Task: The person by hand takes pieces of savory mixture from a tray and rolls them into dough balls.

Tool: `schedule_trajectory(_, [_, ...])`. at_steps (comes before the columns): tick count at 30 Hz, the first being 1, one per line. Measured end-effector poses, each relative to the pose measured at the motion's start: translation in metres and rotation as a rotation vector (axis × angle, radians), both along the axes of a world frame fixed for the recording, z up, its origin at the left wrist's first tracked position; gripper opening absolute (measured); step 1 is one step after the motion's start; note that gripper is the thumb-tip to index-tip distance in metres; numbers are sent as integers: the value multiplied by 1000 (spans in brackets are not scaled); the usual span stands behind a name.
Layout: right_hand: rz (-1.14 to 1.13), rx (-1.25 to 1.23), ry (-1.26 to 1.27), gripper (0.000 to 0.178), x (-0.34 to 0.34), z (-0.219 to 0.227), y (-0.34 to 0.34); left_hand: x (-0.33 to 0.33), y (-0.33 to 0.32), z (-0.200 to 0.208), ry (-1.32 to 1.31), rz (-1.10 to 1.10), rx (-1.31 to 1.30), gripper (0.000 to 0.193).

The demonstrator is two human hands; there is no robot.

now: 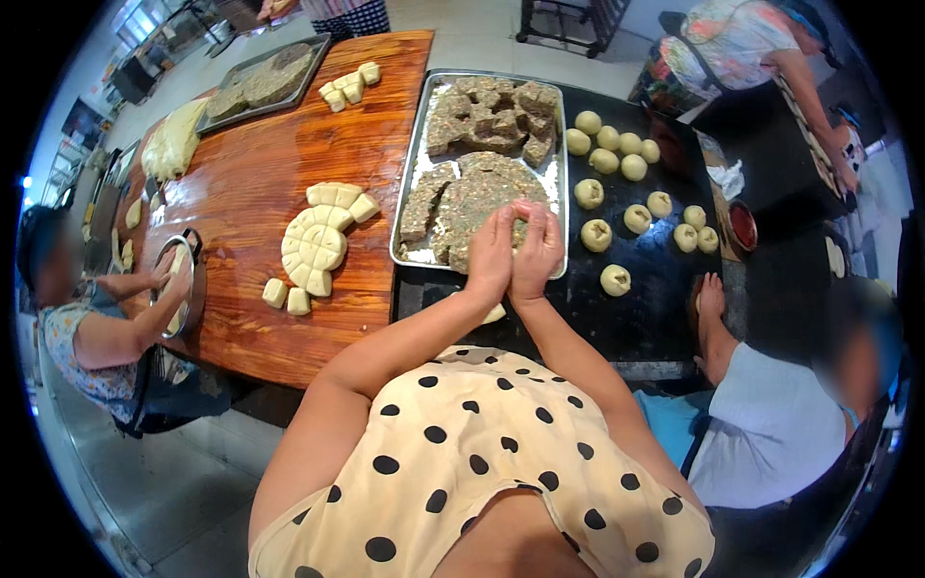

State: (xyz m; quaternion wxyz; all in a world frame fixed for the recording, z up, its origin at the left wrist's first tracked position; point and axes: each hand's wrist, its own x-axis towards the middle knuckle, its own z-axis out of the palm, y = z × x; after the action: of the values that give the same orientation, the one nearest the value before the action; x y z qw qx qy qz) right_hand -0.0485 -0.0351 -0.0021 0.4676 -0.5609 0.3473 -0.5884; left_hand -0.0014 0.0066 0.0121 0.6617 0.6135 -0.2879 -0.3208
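Fingers: left hand (491, 252) and right hand (536, 249) are pressed side by side, fingers curled together and pinched down on the filling slab (477, 207); whether a piece is already pinched free cannot be told.
Filling slab: brown-green speckled mass, cut into chunks, lying in the metal tray (416, 159) at 12 o'clock from the body; hands are set on its near edge.
Handling, judged: slab is taken to be soft, crumbly and a bit sticky, light per portion; best gripped at a cut edge with fingertips and pinched off, since a hard squeeze would likely break it apart.
Under the wrists: pale dough piece (494, 313) is partly seen at 6 o'clock of the hands, on the black board (646, 308).
Dough cups: round hollowed dough balls (617, 279) are scattered at 2–3 o'clock of the hands on the black board, apart from the tray.
Cut dough: disc scored into squares (316, 246) is laid on the wooden table (251, 173) at 9 o'clock, loose cubes just beside it.
Far tray: second tray (262, 82) with darker slabs is seen at 11 o'clock.
Others: one person's hands (169, 275) are at a round pan (188, 284) at 9 o'clock; another person's hand (711, 299) rests on the board edge at 3 o'clock.
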Motion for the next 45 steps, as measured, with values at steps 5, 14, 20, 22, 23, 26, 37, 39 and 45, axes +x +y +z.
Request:
schedule_trajectory(5, [130, 169, -168, 53, 4, 31, -9, 27, -5, 23, 400, -196, -94, 52])
schedule_trajectory(14, [9, 103, -121, 45, 6, 30, -9, 5, -5, 24, 639, -148, -254, 41])
schedule_trajectory(20, [70, -34, -62, 32, -8, 30, -4, 4, -4, 28, 240, -170, -129, 38])
schedule_trajectory(22, [241, -4, -111, 43, -20, 30, -2, 13, 0, 34, 342, -213, -55, 43])
schedule_trajectory(23, [320, -71, 20, 53, -31, 32, -3, 21, 0, 38, 478, -245, -26, 46])
schedule_trajectory(26, [599, -36, 242, 96, -59, 60, -8, 47, -1, 51, 509, -505, 180, 53])
schedule_trajectory(37, [534, -244, 300, 101, -75, 62, -4, 46, 23, 46, 490, -745, 106, 61])
schedule_trajectory(39, [587, -255, 461, 97, -83, 61, -8, 50, 18, 55, 417, -900, 248, 71])
schedule_trajectory(45, [174, -377, 426, 97, -62, 34, 19, 21, 28, 45, 780, -593, -79, 68])
